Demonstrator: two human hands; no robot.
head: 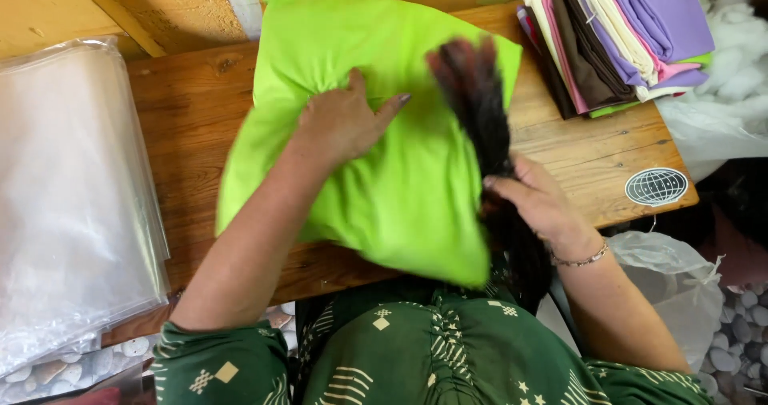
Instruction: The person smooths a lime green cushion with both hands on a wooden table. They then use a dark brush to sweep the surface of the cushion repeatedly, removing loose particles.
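Head view showed a lime-green pillow (376, 157) lying on the wooden table (184, 125), its near corner hanging over the edge toward the person. The left hand (340, 121) lay flat on the pillow's upper middle, fingers spread and pressing the cloth down into creases. The right hand (536, 201) was at the pillow's right edge, its fingers curled around a dark braid of hair (480, 101) that crossed the cover; how tightly it closed could not be told, as the braid was blurred. A stack of folded cloths (616, 37) sat at the far right corner, clear plastic sheets (72, 189) to the left, white stuffing (736, 61) beyond the table. The step looked like smoothing the filled pillow; the next move seemingly called for getting the hair clear and both palms flat on the cover.
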